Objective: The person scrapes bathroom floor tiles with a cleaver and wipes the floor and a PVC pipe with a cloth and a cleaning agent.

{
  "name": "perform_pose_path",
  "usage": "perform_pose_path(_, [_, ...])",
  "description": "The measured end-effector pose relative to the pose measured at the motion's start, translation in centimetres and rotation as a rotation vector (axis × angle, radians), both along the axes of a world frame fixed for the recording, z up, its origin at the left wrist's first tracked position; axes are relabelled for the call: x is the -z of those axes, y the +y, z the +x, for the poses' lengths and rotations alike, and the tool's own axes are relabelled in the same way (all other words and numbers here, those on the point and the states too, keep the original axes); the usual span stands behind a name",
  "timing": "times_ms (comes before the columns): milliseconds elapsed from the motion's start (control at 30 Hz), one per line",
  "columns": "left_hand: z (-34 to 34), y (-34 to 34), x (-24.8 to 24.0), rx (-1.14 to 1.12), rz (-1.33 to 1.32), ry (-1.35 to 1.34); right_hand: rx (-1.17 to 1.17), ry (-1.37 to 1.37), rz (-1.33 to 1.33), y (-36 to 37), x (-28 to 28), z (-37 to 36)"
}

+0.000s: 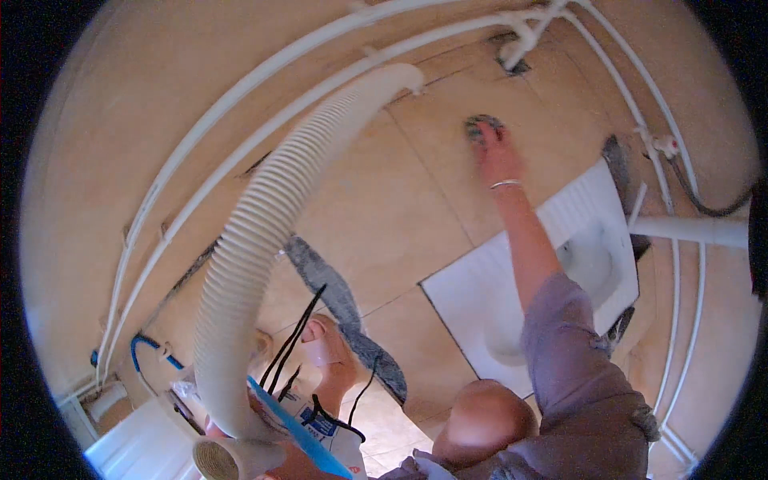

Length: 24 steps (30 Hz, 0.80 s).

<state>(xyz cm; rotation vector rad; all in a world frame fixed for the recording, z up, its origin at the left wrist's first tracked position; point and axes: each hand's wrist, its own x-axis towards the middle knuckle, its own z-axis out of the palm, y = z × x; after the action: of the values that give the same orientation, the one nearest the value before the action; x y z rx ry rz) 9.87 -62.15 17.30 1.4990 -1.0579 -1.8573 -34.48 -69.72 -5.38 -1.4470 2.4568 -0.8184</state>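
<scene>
My right hand [499, 156] reaches far out over the beige tiled floor [376, 192], a light bracelet around its wrist. Its fingers are closed over a dark, mottled scouring pad [483, 126] that rests against the tiles. Motion smears the hand slightly. Under my right forearm lies a white squat toilet pan [496, 280] set into the floor. I cannot see my left hand; the lower left is crowded by a hose, a blue strip and dark cords, with some bare skin showing behind them.
A ribbed white hose [260, 216] arches across the left. White pipes [240, 96] run along the walls, and a drain pipe [520, 52] enters the floor at the far side. Dark grey patches [344, 304] break the tiling. A blue-edged item [300, 436] with black cords stands close in front.
</scene>
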Motion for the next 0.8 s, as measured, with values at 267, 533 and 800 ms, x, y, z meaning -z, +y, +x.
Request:
perform_pose_path(267, [-5.7, -1.1, -3.0, 0.271, 0.034, 0.046, -0.798, 0.020, -0.181, 7.8, -0.4, 10.2])
perform_pose_path(533, [-14.3, -3.3, 0.8, 0.415, -0.127, -0.228, 0.360, 0.265, 0.230, 9.9, 1.1, -11.7])
perform_pose_path(800, [-19.4, -7.9, 7.3, 0.659, -0.325, -0.790, 0.418, 0.105, 0.150, 10.7, 1.0, -10.8])
